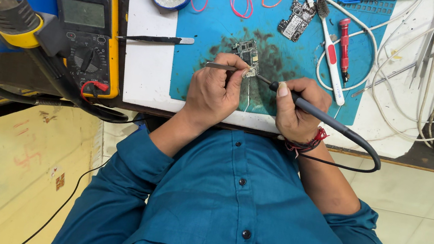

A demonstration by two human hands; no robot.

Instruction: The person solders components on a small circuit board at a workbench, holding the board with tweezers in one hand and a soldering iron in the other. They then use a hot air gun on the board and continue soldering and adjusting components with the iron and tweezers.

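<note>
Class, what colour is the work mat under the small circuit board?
Blue rubber work mat, stained dark; head view.

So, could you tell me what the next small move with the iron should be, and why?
Probably ease the soldering iron tip a touch further onto the joint at the near edge of the circuit board. The right hand has the tip right at that edge, while the left hand pins the spot with tweezers, so the board looks steadied for it.
</note>
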